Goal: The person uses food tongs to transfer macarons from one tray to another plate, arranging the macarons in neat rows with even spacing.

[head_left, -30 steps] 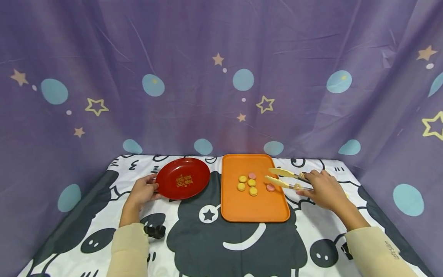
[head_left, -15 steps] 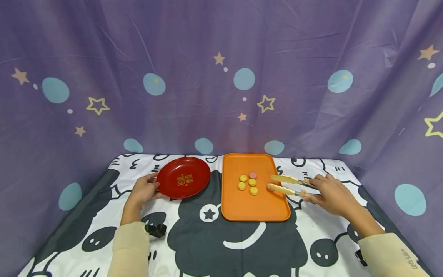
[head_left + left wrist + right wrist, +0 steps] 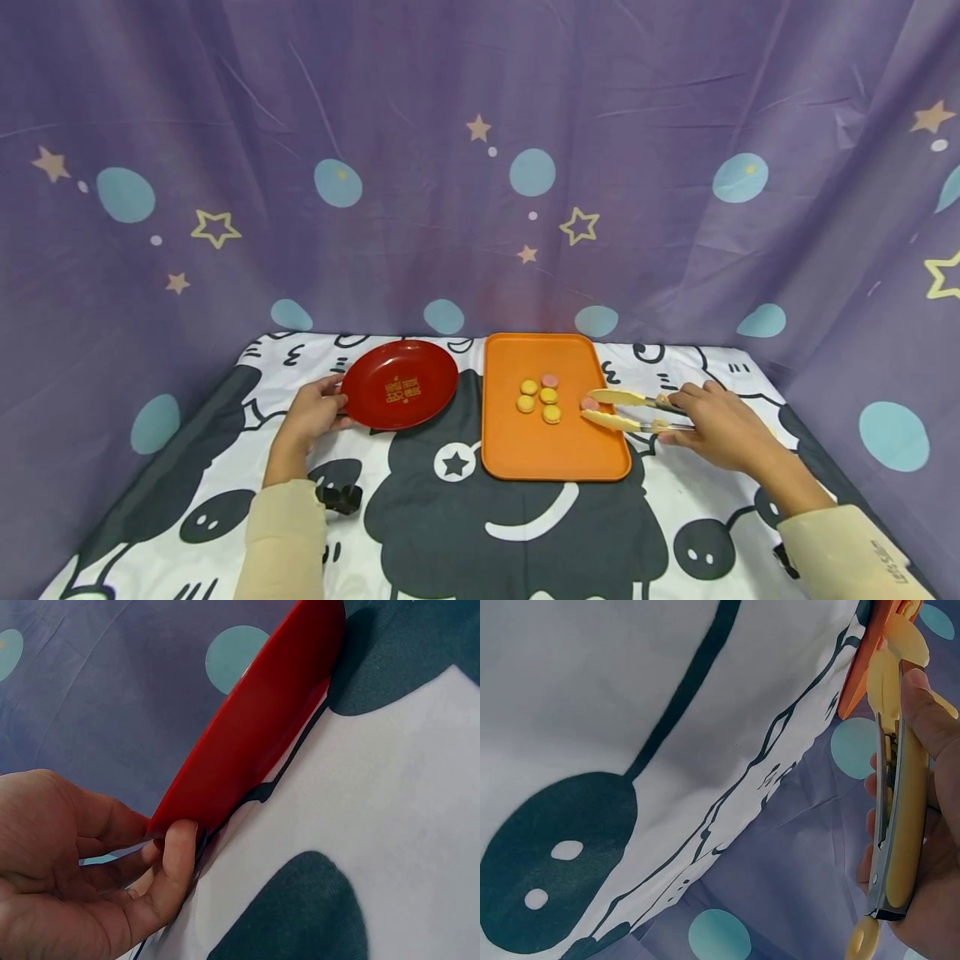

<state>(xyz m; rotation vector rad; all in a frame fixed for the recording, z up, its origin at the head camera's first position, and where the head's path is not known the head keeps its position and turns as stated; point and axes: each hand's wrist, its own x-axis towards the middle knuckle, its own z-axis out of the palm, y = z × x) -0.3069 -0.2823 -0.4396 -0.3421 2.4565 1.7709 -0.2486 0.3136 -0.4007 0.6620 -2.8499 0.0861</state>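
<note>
My left hand (image 3: 311,412) pinches the left rim of a red plate (image 3: 401,385) with gold lettering. In the left wrist view, the thumb (image 3: 178,855) presses the underside of the plate (image 3: 247,735) near its edge. My right hand (image 3: 723,429) grips yellow-tipped metal tongs (image 3: 618,422), their arms spread apart. On the right part of the orange tray (image 3: 555,462), a pink macaron (image 3: 589,403) lies between the tong tips. The right wrist view shows the thumb along one arm of the tongs (image 3: 909,802).
Several yellow macarons (image 3: 549,396) and another pink macaron (image 3: 550,381) lie grouped mid-tray. A black-and-white cartoon cloth (image 3: 450,533) covers the table. Behind it hangs a purple curtain (image 3: 420,267) with stars and blue ovals.
My right hand has shifted slightly right and nearer. The tong tips came down past the right-hand pink macaron, one tip now on each side of it. The left hand and plate stay put.
</note>
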